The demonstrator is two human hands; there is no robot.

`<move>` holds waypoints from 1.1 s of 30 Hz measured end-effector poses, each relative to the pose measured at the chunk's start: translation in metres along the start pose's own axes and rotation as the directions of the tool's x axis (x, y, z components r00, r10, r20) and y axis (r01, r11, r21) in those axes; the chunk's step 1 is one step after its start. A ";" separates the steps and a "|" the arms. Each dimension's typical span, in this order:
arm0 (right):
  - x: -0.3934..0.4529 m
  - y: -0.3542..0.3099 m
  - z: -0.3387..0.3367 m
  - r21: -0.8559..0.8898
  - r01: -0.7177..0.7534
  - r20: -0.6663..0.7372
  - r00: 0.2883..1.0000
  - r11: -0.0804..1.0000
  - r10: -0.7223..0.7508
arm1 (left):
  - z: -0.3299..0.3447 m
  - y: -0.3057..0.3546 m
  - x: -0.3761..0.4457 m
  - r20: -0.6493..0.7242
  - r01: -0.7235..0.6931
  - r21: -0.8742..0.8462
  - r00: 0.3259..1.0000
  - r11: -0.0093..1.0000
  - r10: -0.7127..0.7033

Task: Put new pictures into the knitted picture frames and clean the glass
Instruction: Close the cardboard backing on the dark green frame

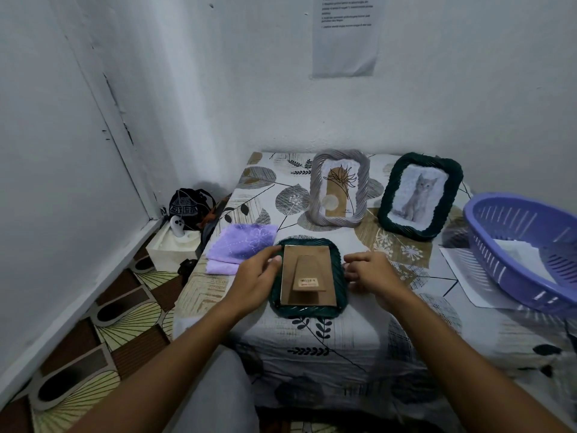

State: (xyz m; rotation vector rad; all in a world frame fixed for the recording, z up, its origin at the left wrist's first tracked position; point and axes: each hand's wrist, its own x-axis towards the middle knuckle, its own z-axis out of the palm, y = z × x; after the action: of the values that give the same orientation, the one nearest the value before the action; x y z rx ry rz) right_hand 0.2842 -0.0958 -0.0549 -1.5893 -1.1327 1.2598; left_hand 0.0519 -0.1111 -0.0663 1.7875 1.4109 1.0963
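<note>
A dark green knitted frame [340, 278] lies face down near the table's front edge, its brown back panel and stand facing up. My left hand [256, 273] rests on the frame's left edge, thumb at the panel's side. My right hand [370, 270] sits at the frame's right edge with its fingers curled; whether it pinches the rim I cannot tell. Behind stand a grey knitted frame [338, 187] with a plant drawing and a dark green knitted frame [420, 195] with a cat picture. A folded purple cloth [240, 245] lies left of the flat frame.
A purple plastic basket [524, 245] holding paper stands at the right, over a loose sheet [459, 270]. The table [312, 339] has a leaf-patterned cover. Left of the table, on the floor, are a white box [175, 245] and a black bag [189, 207].
</note>
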 end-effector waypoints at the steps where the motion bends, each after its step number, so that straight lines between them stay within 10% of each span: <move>1: -0.001 0.000 0.000 0.025 -0.002 0.005 1.000 1.000 0.002 | 0.002 -0.002 0.000 -0.016 0.049 -0.056 0.999 0.997 -0.050; 10: -0.006 0.007 -0.019 0.043 -0.010 -0.006 1.000 0.999 0.010 | 0.016 0.000 -0.001 -0.026 0.189 -0.191 0.980 0.963 -0.197; 18: 0.000 0.014 -0.042 -0.090 0.040 -0.014 0.999 0.995 -0.041 | 0.033 0.014 0.011 -0.023 0.052 0.076 0.998 0.996 -0.051; 24: 0.016 0.005 -0.039 -0.534 0.343 0.174 0.939 0.773 -0.297 | 0.026 -0.001 0.046 0.194 -0.143 0.386 0.978 0.911 0.072; 33: 0.039 0.009 -0.042 -0.735 0.365 0.312 0.930 0.572 -0.193 | 0.023 -0.022 0.066 0.380 -0.274 0.552 0.923 0.787 0.055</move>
State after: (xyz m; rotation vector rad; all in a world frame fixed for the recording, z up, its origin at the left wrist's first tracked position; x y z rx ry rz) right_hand 0.3310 -0.0634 -0.0662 -1.7781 -2.1993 0.7124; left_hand 0.0677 -0.0407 -0.0801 2.4484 1.4907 0.3673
